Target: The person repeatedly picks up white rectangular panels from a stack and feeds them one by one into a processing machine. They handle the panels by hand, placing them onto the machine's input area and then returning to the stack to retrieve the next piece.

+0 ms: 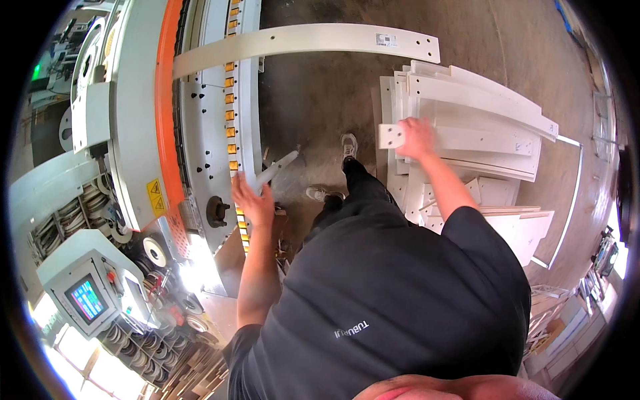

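Note:
My right hand (417,138) is closed around a narrow white panel (391,136) near its left end, where small drilled holes show. This panel lies over a stack of white panels (460,90) on my right. On the other side, my left hand (255,202) is open with its fingers apart. It is at the edge of a row of yellow rollers (231,148) along the machine, holding nothing; whether it touches the rollers I cannot tell. A long white board (320,39) with a label and holes reaches from the machine out over the floor ahead.
The machine's orange-edged body (167,100) stands at left, with a control screen (87,299) and rolls of edging strip (143,350) nearby. A black knob (217,211) juts out beside the rollers. More white panels (513,230) lie at right, beside a white frame (565,200).

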{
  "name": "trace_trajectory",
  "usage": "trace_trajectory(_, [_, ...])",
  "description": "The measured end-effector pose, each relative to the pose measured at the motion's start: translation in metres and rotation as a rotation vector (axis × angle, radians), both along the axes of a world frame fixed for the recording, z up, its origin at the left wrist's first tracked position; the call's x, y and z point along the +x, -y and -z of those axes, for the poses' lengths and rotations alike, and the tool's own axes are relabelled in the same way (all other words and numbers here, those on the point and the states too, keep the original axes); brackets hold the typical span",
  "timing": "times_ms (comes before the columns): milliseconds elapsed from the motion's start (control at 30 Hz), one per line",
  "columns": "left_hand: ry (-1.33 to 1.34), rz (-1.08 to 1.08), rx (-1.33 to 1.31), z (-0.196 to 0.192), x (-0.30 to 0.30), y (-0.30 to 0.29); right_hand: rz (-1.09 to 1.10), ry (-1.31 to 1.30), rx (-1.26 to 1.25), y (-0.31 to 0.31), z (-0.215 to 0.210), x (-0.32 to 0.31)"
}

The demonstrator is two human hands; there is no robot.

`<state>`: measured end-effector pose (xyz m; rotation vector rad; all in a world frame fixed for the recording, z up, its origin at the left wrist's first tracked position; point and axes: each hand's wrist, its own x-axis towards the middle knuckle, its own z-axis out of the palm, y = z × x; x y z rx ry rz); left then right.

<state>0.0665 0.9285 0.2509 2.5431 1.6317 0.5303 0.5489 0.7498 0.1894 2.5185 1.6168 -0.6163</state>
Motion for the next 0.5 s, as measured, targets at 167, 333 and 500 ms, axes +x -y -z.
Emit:
trace_trajectory(167, [0.771,-0.009,-1.028,0.006,0.056,0.08,-0.136,-0.255,0.248,-0.043,-0.08,-0.124])
trace_trajectory(333, [1.513,-0.306,-1.58,-0.003,0.054,0.107,-0.272,-0.533,0.449,-0.069,-0.131,-0.225])
trace_trajectory(500, [1.61,-0.55,-1.267,-0.009,-0.022,0.09,-0.273,-0.459,0.058,-0.063,-0.098,-0.207])
